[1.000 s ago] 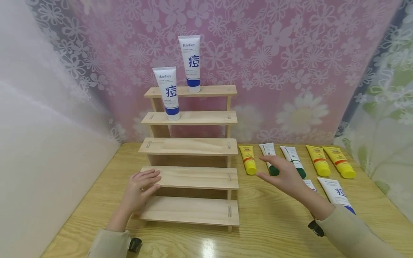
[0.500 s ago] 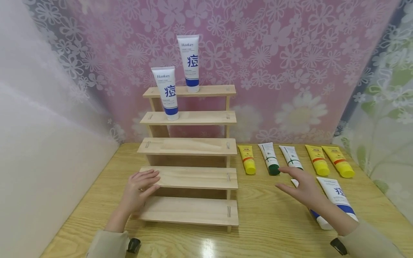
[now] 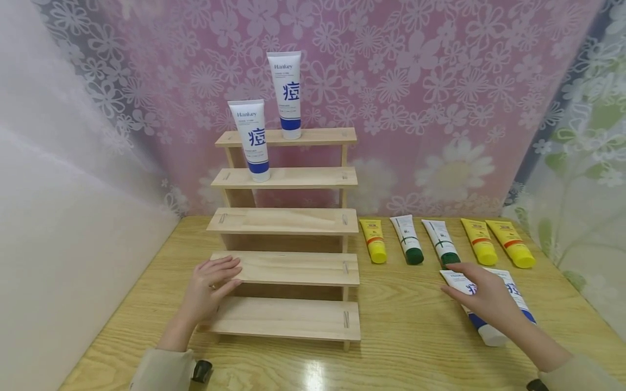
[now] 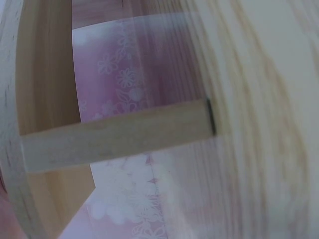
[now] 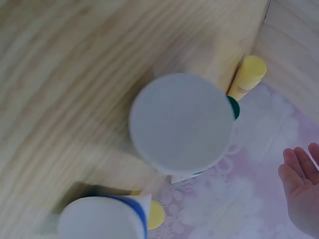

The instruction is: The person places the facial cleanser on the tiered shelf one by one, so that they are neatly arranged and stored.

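My left hand (image 3: pixel 210 285) rests on the left end of the second-lowest tier of a stepped wooden rack (image 3: pixel 288 269), with its thumb by the front edge. In the left wrist view, boards of the rack (image 4: pixel 114 137) fill the picture. My right hand (image 3: pixel 489 298) is over a white tube with a blue band (image 3: pixel 493 335) on the table, fingers and thumb spread apart. A second such tube (image 3: pixel 513 290) lies partly hidden behind that hand. In the right wrist view, the extended fingers (image 5: pixel 299 167) appear at the right, apart from the large white cap (image 5: pixel 182 124).
Two white Hankey tubes stand upright on the rack, one (image 3: pixel 285 95) on the top tier, another (image 3: pixel 249 141) one tier lower. Behind my right hand lie a yellow tube (image 3: pixel 374 241), two green-capped tubes (image 3: pixel 406 239) and two more yellow tubes (image 3: pixel 479 241). A flowered backdrop (image 3: pixel 415 108) closes the rear.
My right hand has moved right and toward the front, from near the green-capped tubes to over the white and blue tubes. My left hand has stayed on the rack.
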The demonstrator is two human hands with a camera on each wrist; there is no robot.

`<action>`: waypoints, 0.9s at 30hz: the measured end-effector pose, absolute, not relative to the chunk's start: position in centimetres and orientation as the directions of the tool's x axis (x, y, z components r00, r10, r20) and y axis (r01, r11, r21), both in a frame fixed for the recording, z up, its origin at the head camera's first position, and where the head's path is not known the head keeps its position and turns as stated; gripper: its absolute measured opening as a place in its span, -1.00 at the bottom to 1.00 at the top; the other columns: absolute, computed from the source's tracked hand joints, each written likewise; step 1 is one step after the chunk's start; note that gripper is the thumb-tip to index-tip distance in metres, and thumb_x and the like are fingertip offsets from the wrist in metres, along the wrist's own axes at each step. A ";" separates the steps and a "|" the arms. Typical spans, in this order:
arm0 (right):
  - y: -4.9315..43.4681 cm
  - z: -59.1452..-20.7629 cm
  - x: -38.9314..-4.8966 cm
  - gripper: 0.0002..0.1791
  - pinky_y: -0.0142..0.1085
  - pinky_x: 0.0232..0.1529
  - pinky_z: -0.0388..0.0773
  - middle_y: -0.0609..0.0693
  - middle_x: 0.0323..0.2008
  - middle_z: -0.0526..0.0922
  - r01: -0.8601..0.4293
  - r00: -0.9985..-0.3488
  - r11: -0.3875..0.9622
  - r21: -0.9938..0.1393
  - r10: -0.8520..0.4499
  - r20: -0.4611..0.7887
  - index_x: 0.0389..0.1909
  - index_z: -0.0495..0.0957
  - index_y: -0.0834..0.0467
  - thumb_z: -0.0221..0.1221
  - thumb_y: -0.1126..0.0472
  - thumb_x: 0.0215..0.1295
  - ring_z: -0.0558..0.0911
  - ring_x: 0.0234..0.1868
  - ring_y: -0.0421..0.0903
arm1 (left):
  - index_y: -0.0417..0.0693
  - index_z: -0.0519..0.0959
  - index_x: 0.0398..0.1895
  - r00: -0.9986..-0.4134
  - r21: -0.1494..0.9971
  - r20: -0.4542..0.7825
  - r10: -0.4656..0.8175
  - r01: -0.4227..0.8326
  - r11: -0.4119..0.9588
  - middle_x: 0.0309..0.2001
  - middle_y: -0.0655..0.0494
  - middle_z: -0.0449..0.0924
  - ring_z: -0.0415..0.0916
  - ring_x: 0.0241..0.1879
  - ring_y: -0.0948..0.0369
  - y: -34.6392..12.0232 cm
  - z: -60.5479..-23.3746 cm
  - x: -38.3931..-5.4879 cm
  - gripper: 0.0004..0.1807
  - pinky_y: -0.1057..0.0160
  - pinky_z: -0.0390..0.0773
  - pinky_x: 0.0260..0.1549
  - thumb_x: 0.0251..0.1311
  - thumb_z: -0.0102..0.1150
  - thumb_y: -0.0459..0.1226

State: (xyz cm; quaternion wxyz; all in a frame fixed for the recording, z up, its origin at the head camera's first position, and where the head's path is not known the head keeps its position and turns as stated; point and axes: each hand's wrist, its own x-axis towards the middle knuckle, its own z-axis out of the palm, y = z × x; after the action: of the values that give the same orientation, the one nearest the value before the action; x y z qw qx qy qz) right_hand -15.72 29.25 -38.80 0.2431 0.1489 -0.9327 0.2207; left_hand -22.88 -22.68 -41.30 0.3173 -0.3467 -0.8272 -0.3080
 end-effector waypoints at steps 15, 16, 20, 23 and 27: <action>32.0 -39.8 -14.9 -0.49 0.18 -0.18 0.31 0.32 -0.17 0.53 -0.236 -0.939 0.888 -0.395 -0.103 0.329 -0.11 0.47 0.39 0.30 0.12 -0.02 0.44 -0.11 0.30 | -0.18 0.63 -0.29 -0.556 0.291 0.741 0.377 0.772 0.566 -0.13 -0.03 0.58 0.44 -0.03 0.10 -22.7 -41.4 -23.0 -0.69 -0.15 0.13 -0.02 -0.24 0.35 -0.38; 32.2 -39.9 -14.8 -0.49 0.18 -0.17 0.31 0.33 -0.17 0.53 -0.230 -0.942 0.889 -0.396 -0.101 0.319 -0.11 0.47 0.39 0.30 0.12 -0.01 0.43 -0.10 0.31 | -0.18 0.63 -0.29 -0.554 0.288 0.741 0.378 0.772 0.567 -0.13 -0.02 0.58 0.44 -0.03 0.10 -22.7 -41.3 -23.0 -0.69 -0.15 0.13 -0.02 -0.24 0.35 -0.38; 32.7 -40.6 -14.8 -0.49 0.17 -0.17 0.31 0.32 -0.18 0.54 -0.223 -0.946 0.892 -0.393 -0.100 0.309 -0.14 0.48 0.40 0.31 0.12 -0.03 0.44 -0.11 0.31 | -0.17 0.63 -0.29 -0.550 0.281 0.743 0.382 0.774 0.568 -0.14 -0.02 0.58 0.44 -0.04 0.09 -22.7 -41.2 -22.9 -0.70 -0.20 0.14 -0.05 -0.24 0.35 -0.37; 33.2 -41.0 -14.9 -0.48 0.16 -0.18 0.31 0.32 -0.18 0.54 -0.213 -0.951 0.894 -0.394 -0.097 0.294 -0.15 0.48 0.41 0.32 0.12 -0.04 0.44 -0.11 0.31 | -0.17 0.63 -0.29 -0.555 0.281 0.738 0.384 0.769 0.574 -0.13 -0.02 0.58 0.44 -0.04 0.09 -22.6 -41.1 -22.8 -0.70 -0.19 0.15 -0.04 -0.22 0.35 -0.35; 33.7 -41.4 -14.9 -0.44 0.16 -0.17 0.30 0.34 -0.17 0.52 -0.173 -0.969 0.903 -0.394 -0.085 0.233 -0.13 0.46 0.43 0.30 0.06 -0.02 0.42 -0.10 0.33 | -0.17 0.63 -0.29 -0.554 0.275 0.739 0.385 0.769 0.577 -0.14 -0.02 0.58 0.44 -0.04 0.08 -22.6 -41.2 -22.9 -0.69 -0.17 0.16 -0.04 -0.24 0.35 -0.35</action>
State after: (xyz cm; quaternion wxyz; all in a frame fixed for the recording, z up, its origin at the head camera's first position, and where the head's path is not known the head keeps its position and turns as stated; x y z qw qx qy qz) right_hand -14.90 33.66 -41.37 0.1056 0.0665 -0.9696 0.2104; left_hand -22.90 -22.63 -41.20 0.3195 -0.3480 -0.8286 -0.3004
